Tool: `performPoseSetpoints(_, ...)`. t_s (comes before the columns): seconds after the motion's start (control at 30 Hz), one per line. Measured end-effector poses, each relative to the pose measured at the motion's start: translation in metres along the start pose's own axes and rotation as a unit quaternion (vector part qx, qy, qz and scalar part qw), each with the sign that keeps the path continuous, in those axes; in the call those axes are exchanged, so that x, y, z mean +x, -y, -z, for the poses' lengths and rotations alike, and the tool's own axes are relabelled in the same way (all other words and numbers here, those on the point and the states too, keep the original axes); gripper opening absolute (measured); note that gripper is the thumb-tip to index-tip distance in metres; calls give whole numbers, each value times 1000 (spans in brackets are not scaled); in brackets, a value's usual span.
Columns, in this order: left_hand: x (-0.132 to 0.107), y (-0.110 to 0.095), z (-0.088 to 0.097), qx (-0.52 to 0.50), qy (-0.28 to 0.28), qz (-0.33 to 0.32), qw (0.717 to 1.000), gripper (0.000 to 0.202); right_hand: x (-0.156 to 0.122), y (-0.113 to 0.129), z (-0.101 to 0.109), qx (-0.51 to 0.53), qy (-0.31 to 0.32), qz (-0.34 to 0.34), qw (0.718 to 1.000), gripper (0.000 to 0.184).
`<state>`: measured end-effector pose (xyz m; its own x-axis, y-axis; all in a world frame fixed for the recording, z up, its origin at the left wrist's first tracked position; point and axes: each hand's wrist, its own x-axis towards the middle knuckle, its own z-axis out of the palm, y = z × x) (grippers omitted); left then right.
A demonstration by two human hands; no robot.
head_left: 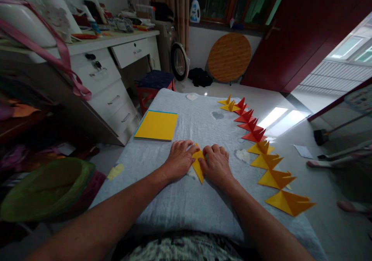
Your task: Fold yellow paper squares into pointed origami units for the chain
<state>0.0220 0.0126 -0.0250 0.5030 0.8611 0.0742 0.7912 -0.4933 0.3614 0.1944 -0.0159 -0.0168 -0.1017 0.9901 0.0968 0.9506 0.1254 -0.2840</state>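
A narrow, folded piece of yellow paper (pixel 198 167) lies on the cloth-covered table between my hands, its point towards me. My left hand (pixel 181 157) presses on its left edge with thumb and fingertips. From the other side, my right hand (pixel 216 160) pinches the right edge, fingers curled. Both hands rest low on the cloth. A stack of square yellow paper (pixel 157 125), with a blue sheet edge showing, sits to the far left of my hands. Along the right edge of the table runs a row of folded paper figures, yellow ones (pixel 277 178) and red ones (pixel 251 126).
The table wears a grey cloth (pixel 171 218) with heart patterns. A lined bin (pixel 49 187) stands at the left, below a cluttered white desk (pixel 99 86). Beyond the table are a stool (pixel 155 80) and a washing machine with its door (pixel 179 61) open.
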Motion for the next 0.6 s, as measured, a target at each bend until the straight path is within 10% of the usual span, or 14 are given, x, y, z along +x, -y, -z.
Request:
performPoseSetpoints(0.33, -4, 11, -7, -2, -10, 22, 1000, 59, -2, -22, -5, 21, -27, 5, 999, 44)
performPoseSetpoints(0.6, -4, 14, 2, -103, -25, 30, 994, 65, -3, -27, -6, 72, -31, 40, 996, 17)
